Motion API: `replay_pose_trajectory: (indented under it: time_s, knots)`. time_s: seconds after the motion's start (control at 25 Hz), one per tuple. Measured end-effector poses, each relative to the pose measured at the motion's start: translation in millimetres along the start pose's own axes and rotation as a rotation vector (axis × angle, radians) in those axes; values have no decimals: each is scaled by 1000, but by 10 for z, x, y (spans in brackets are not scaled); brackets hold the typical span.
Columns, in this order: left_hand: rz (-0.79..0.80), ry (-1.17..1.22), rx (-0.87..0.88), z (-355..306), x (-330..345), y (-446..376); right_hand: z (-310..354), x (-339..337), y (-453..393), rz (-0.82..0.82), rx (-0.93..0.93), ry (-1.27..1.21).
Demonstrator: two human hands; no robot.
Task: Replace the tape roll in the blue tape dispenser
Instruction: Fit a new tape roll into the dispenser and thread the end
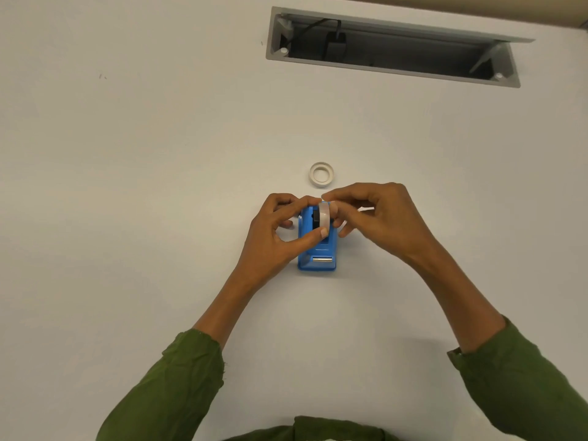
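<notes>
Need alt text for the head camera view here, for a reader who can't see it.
Both hands, left hand and right hand, hold a clear tape roll at the top of a blue tape dispenser on a white table. An empty white tape core lies just beyond it.

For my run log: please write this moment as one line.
step: seating roll | left hand: on tape roll | right hand: on tape roll | blue tape dispenser: on table | empty core: behind

surface [127, 186]: plain white, evenly lit, a few small dark specks toward the far left
cable hatch [394, 47]: long grey recess at the far right, flap open, black plug and cord inside
far edge [477, 7]: tan strip beyond
</notes>
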State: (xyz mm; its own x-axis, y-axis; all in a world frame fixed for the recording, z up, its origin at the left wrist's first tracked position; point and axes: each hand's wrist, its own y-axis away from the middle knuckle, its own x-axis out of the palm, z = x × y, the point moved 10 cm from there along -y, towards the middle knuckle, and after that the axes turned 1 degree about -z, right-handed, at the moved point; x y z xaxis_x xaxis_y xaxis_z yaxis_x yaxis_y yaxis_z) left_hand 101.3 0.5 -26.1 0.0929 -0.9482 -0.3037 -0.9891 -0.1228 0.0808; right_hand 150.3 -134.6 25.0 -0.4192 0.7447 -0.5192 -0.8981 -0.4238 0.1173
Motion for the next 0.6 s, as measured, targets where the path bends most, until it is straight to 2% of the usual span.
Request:
replay_pose_trajectory:
  time_s: [0.12,0.2,0.6]
  knots:
    - [5,-3,7,-13,-2,3,129,69,25,97,-82,170]
    - [17,-4,13,-22,7,5,159,118,-16,149,-74,223]
    - [22,-12,-11,-12,4,7,158,176,-265,292,-11,219]
